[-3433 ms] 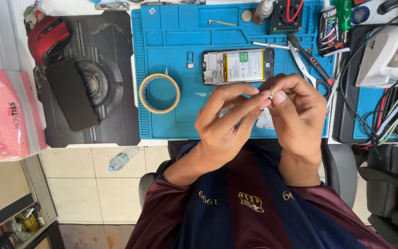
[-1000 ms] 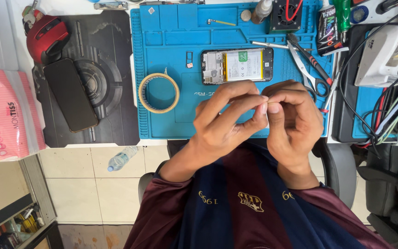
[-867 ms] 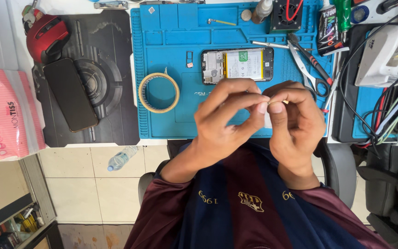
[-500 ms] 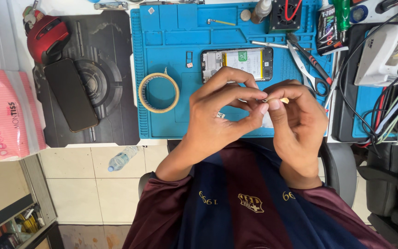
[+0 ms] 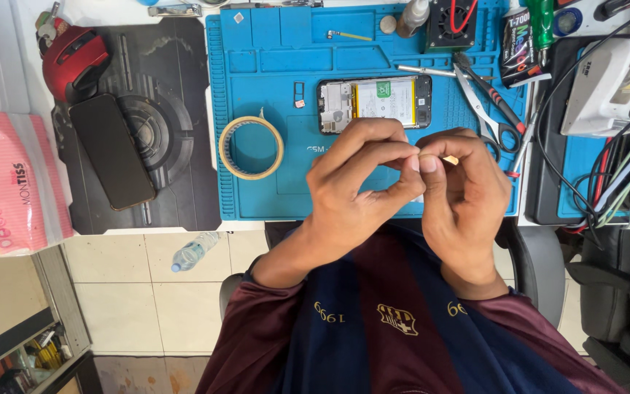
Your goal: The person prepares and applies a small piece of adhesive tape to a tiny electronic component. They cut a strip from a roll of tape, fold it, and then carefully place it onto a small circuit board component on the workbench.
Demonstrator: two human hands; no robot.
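Note:
My left hand (image 5: 362,186) and my right hand (image 5: 464,197) meet above the near edge of a blue work mat (image 5: 264,190). Their fingertips pinch a tiny pale strip (image 5: 448,158), which pokes out to the right between thumb and forefinger of the right hand. What the strip is cannot be made out. Just beyond the hands an opened phone (image 5: 375,102) lies face down on the mat, its battery and boards showing. A roll of tan tape (image 5: 251,147) lies left of the hands.
Scissors (image 5: 486,109) and tweezers (image 5: 424,71) lie right of the opened phone. A dark phone (image 5: 113,150) and a red mouse (image 5: 74,62) rest on a black pad (image 5: 169,190) at left. Bottles, a small fan (image 5: 452,20) and cables (image 5: 621,175) crowd the right.
The hands stay together over the mat's near edge. My left fingers have shifted their pinch on the small strip, which now sticks out to the right.

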